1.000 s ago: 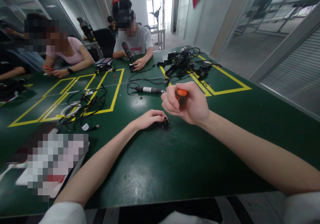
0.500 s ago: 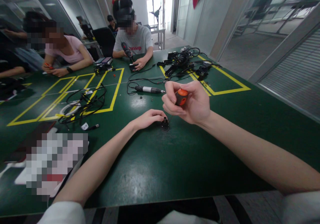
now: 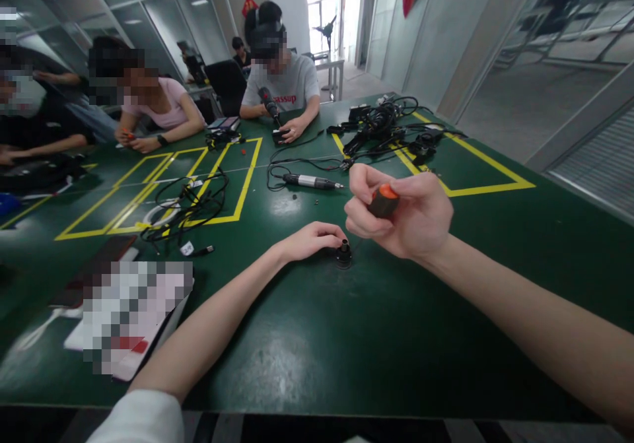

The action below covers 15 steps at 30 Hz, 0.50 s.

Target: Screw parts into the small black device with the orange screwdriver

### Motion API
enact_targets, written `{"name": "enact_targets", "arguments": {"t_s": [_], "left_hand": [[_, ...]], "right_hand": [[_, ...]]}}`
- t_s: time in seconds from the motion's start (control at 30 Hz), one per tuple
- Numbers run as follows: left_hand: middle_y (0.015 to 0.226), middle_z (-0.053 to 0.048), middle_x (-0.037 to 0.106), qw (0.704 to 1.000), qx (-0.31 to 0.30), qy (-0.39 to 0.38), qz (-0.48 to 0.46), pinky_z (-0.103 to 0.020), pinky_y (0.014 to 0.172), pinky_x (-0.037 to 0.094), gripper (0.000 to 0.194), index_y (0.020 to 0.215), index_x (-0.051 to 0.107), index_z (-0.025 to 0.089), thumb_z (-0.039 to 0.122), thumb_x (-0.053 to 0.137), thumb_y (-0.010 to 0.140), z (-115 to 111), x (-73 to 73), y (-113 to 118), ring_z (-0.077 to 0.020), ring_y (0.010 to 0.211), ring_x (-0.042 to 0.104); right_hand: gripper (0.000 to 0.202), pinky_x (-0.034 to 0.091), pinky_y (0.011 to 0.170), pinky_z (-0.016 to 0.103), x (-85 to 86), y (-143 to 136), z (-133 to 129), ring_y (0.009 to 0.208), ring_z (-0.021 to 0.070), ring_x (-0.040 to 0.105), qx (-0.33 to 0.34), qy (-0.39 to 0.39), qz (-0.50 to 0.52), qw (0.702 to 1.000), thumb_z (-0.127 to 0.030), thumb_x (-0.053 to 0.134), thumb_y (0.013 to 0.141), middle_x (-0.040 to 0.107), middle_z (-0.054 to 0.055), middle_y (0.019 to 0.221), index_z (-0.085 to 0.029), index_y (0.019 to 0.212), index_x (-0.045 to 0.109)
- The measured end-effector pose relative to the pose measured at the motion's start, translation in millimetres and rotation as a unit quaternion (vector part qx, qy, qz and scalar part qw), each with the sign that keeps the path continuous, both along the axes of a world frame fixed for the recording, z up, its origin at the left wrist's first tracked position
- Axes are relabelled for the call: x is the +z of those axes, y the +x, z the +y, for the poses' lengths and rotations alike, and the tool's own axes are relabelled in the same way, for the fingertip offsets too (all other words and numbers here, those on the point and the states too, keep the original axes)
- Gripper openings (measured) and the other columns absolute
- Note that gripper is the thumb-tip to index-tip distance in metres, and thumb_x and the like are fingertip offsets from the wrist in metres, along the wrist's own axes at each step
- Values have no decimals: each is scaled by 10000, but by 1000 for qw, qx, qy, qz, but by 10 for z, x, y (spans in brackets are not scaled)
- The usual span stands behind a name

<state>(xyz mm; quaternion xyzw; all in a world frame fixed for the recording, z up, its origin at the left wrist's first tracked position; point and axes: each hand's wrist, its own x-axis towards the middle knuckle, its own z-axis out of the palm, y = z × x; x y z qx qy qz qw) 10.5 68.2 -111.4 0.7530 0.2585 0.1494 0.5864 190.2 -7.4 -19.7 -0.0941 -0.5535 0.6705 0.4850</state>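
- Inspecting the right grip point(image 3: 411, 215) found it clenched around an orange-and-dark handle point(image 3: 385, 201), raised above the bench point(image 3: 396, 344); no tip could be made out.
- The black part point(image 3: 343, 255) stood upright on the bench, below and to the left of the handle.
- The left grip point(image 3: 310, 241) had its fingertips at the part's upper side; whether they pinched it or only touched it could not be told.
- Judged main risk: the part tipping or skidding, caused by sideways force against light, one-sided support on a smooth surface.
- Second risk: a tool tip slipping onto the left fingers, caused by their closeness and a poorly aligned handle.
- Lesser risk: the corded tool point(image 3: 310, 181) beyond, or small bits point(image 3: 294, 197) beside it, being knocked by a forward slip of either grip.
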Motion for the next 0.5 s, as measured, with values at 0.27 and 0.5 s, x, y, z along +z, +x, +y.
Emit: {"name": "enact_targets", "arguments": {"t_s": [0.27, 0.5], "left_hand": [[908, -12, 740, 999, 21, -39, 5, -266, 921, 501, 105, 872, 743, 158, 200, 649, 889, -54, -19, 45, -155, 890, 647], [893, -13, 740, 999, 14, -34, -2, -254, 888, 497, 83, 866, 741, 150, 169, 664, 892, -88, -21, 34, -146, 874, 642]], "right_hand": [[414, 256, 459, 289, -40, 68, 12, 418, 109, 278, -3, 5, -32, 999, -461, 522, 980, 390, -36, 484, -200, 660, 562], [284, 231, 451, 279, -37, 77, -29, 409, 110, 205, -4, -49, -9, 999, -492, 588, 915, 317, -84, 477, -227, 815, 567]]}}
